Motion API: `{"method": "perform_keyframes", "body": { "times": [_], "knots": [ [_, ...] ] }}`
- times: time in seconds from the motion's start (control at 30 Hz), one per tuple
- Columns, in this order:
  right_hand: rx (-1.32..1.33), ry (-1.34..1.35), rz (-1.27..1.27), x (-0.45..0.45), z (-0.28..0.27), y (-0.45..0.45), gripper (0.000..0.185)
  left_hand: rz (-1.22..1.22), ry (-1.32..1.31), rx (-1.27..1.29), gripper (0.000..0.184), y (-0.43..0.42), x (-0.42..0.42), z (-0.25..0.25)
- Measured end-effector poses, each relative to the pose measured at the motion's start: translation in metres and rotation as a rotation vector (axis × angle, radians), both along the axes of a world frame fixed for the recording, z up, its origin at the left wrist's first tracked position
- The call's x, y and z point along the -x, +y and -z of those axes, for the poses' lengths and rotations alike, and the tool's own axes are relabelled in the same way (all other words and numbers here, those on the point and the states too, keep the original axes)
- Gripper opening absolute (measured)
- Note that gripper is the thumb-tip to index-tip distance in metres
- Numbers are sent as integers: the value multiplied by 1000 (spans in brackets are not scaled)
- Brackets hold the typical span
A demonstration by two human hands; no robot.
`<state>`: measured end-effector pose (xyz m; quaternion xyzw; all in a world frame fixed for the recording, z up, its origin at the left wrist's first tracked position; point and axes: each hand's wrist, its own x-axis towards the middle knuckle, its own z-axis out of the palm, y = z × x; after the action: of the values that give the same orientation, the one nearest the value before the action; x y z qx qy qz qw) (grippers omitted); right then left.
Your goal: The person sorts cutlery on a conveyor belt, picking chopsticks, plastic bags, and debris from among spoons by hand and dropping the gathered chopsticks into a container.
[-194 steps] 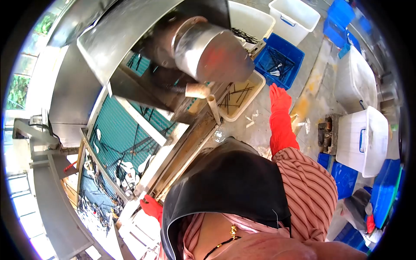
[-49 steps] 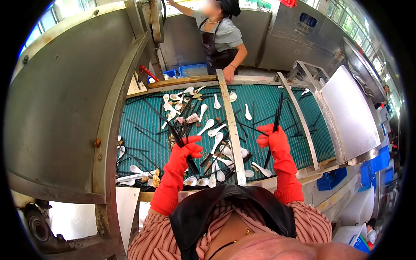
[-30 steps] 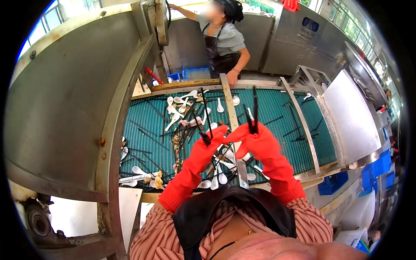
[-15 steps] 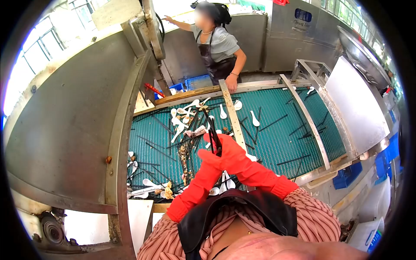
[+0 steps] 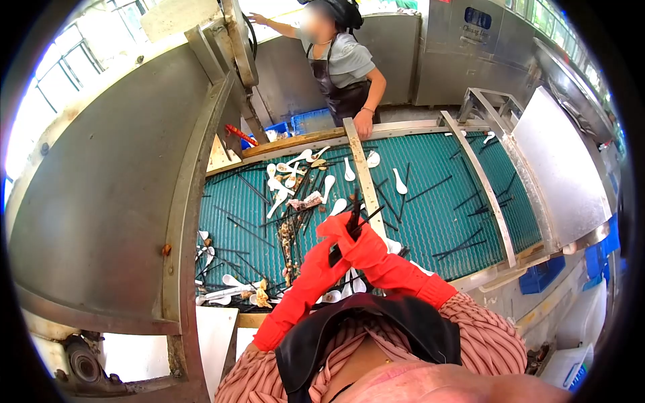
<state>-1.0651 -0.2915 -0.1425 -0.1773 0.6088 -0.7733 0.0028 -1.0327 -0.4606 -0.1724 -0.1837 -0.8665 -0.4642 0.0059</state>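
Both my hands wear red gloves and meet above the near middle of a green ribbed conveyor belt [image 5: 430, 215]. A small bundle of black chopsticks [image 5: 355, 213] sticks up from between them. My left hand [image 5: 329, 245] is closed round the lower part of the bundle, and my right hand [image 5: 363, 247] grips it from the other side. The gloves hide the middle of the sticks. White soup spoons [image 5: 328, 188] and a crumpled pinkish wrapper [image 5: 306, 201] lie just beyond my hands. A line of food scraps [image 5: 287, 245] runs along the belt to their left.
A metal crossbar [image 5: 363, 171] spans the belt, with a second bar [image 5: 477, 188] farther right. Across the belt stands a person in a dark apron [image 5: 339, 80], one hand on the frame. A big steel panel [image 5: 107, 188] rises at left; a white board [image 5: 557, 168] stands right.
My hands have shifted slightly and the chopstick bundle has moved right, its top now lower. More spoons show beyond the gloves. The view itself has moved a little.
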Motion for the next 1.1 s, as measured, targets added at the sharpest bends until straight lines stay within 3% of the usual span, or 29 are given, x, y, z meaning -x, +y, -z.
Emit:
{"method": "perform_keyframes", "body": {
  "times": [0.1,0.2,0.23,0.27,0.33,0.4,0.43,0.53,0.57,0.6,0.63,0.7,0.73,0.77,0.8,0.87,0.93,1.07,1.1],
  "knots": [
    [67,-53,78,10,-7,-3,16,-191,-71,22,84,-22,-12,13],
    [-84,-26,131,17,-4,-8,15,-402,-178,-73,78,-54,-18,15],
    [-192,-34,62,19,-3,-11,17,-490,-133,-58,76,-65,-19,19],
    [-566,-69,-2,20,-5,-10,20,-577,-89,-41,74,-76,-20,25],
    [-209,288,-107,32,66,-21,25,-728,-20,8,71,-96,-16,33],
    [-561,371,-217,32,35,-15,32,-813,29,74,68,-114,-9,37],
    [-637,302,-330,41,51,-18,32,-850,57,134,67,-122,-7,38],
    [-636,261,-324,44,43,-14,28,-964,153,283,65,-148,-4,40],
    [-578,280,-202,40,32,-9,23,-1007,211,303,65,-160,-2,42],
    [-581,51,-183,41,18,0,19,-1049,270,320,66,-175,0,46],
    [-11,-210,-154,50,59,-1,16,-1134,322,433,67,-193,1,52],
    [-200,-79,5,83,35,21,8,-1306,372,620,70,-232,-5,55],
    [-243,-310,120,95,22,26,11,-1401,365,694,72,-245,-7,47],
    [-279,-188,212,107,7,32,23,-1444,237,582,76,-258,-9,44],
    [-454,-88,297,134,44,45,28,-1488,107,477,79,-267,-11,35],
    [-408,-292,194,160,38,48,32,-1545,-34,464,78,-289,-13,47],
    [-487,-139,195,183,58,48,29,-1602,-93,553,77,-304,-26,61],
    [-725,-90,231,202,65,36,33,-1623,-106,729,76,-338,-32,79],
    [-893,1,282,202,52,31,21,-1592,-77,769,79,-347,-32,74]
  ]
}}
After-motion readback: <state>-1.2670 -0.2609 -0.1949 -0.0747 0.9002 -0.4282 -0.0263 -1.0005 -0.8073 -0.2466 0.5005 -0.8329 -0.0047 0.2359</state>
